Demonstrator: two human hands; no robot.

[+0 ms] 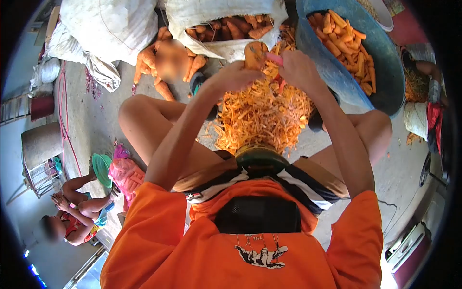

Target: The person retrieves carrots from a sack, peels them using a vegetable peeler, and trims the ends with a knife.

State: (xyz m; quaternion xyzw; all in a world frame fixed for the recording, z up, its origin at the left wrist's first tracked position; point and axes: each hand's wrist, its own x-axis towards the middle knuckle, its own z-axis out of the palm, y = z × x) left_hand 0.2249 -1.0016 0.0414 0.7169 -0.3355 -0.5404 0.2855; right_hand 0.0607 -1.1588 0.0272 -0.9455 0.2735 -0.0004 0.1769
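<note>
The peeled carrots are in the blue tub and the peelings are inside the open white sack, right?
Not quite: the head view shows the peelings piled on the floor between the person's legs, not in the sack. The peeled carrots are in the blue tub.

Your shirt (163, 241) was bright orange with a black-and-white hand print (262, 255), your shorts (308, 185) brown, black and white; the tub (390, 72) beyond was blue, the peelings (260, 118) orange!

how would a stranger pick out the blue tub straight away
Start at the heap of orange peelings between the bent legs. Beyond it, past the right hand, is the wide blue tub. Unlike the neighbouring white sack of rough, darker carrots, it holds smooth, bright peeled ones.
</note>
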